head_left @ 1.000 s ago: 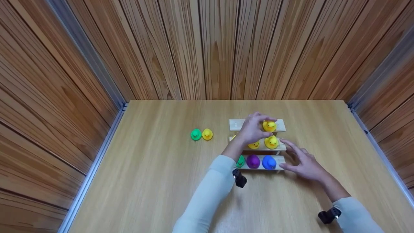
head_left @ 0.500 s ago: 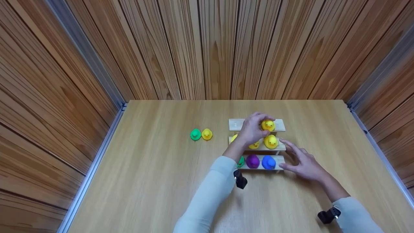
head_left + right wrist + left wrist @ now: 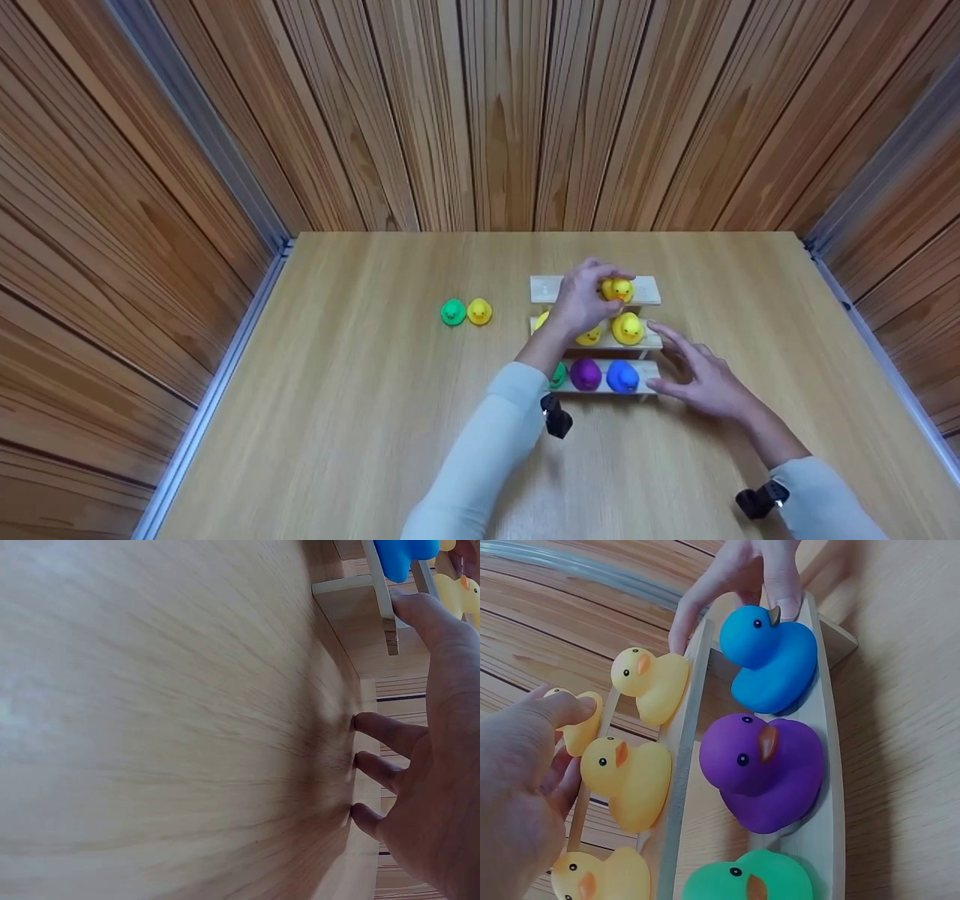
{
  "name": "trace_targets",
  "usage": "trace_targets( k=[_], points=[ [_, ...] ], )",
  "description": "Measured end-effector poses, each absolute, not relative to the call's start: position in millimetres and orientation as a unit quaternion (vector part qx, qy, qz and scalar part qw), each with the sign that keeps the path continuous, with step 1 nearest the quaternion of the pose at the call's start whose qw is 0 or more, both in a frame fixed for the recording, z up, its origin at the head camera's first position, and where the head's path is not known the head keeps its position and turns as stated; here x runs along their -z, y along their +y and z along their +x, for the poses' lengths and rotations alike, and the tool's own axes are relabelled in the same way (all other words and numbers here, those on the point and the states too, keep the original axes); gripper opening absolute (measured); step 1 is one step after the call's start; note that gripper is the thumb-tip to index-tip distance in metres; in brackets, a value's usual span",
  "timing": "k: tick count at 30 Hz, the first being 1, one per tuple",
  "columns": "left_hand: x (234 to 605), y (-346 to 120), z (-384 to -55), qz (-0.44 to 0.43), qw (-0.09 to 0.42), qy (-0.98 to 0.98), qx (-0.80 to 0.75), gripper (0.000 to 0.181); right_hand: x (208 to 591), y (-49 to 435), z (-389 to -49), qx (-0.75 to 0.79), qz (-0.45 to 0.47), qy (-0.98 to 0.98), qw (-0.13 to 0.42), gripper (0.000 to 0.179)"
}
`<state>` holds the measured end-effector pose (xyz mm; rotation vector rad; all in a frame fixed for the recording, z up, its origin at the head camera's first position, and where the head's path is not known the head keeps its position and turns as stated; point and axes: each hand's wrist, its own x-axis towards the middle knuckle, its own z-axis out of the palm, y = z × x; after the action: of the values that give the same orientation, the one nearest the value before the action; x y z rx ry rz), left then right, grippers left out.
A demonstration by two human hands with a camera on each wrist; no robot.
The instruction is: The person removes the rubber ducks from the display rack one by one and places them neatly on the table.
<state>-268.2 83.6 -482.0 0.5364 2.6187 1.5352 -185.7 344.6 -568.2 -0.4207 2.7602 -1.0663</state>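
Note:
My left hand [image 3: 585, 298] pinches a yellow rubber duck [image 3: 618, 289] between thumb and fingers at the top shelf [image 3: 646, 290] of a three-tier wooden stand. Below it, the middle shelf bears three yellow ducks; one of them [image 3: 626, 784] is partly covered by this hand in the head view. Green, purple [image 3: 763, 774] and blue [image 3: 769, 660] ducks sit in a row on the bottom shelf [image 3: 826, 825]. At the stand's right end is my right hand [image 3: 701, 379], fingers spread, thumb touching the bottom shelf's end and forefinger at the middle shelf's end. Its other fingertips [image 3: 366, 722] rest on the tabletop.
Left of the stand, a green duck [image 3: 453, 312] and another yellow duck [image 3: 480, 311] stand side by side on the wooden table [image 3: 337, 420]. Wood-panelled walls [image 3: 495, 112] rise behind the table and at both sides, with metal rails [image 3: 225, 390] along the side edges.
My left hand has shifted the pinched yellow duck slightly left along the top shelf. The right hand stays at the stand's end.

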Motion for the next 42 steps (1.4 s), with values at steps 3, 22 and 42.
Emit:
trace_targets(
  k=[3,22,42],
  points=[
    [482.3,82.8,-268.6,0.175,0.028,0.851,-0.494,0.040,568.0,344.7,-185.6,0.354,-0.143,0.921,0.073,0.093],
    [472.8,68.6,-273.9,0.192,0.021,0.855,-0.481,0.041,567.9,345.7,-185.5,0.357,-0.145,0.920,0.073,0.093],
    [466.7,25.5,-279.5,0.202,0.004,0.847,-0.491,0.042,565.5,342.3,-183.2,0.352,-0.128,0.924,0.076,0.093]
  ],
)
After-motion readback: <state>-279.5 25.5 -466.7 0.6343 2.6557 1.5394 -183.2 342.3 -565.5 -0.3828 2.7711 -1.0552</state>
